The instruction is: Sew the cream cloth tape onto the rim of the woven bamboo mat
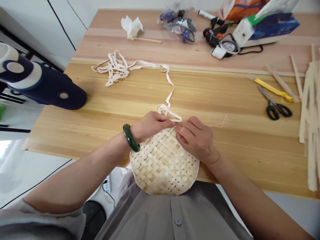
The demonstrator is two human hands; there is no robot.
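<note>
A round, flat piece of woven bamboo strips [165, 163] with a pale bound edge rests against my body and the table's front edge. My left hand [153, 126] pinches its far rim between thumb and fingers, a green bangle on the wrist. Close beside it, my right hand [195, 138] has its fingers curled at the same rim; what is in them is too small to make out. White fabric tape [170, 85] runs from the rim back to a loose heap at the far left. A thin thread [218, 125] trails rightward from my right hand.
Scissors [275, 105], a yellow tape measure [271, 88] and flat bamboo strips [311, 123] lie on the right. Along the back are crumpled tissue [132, 26], a bagged bundle [178, 25], a glue gun [213, 33] and a tissue pack [270, 31]. A dark blue bottle [50, 83] stands left.
</note>
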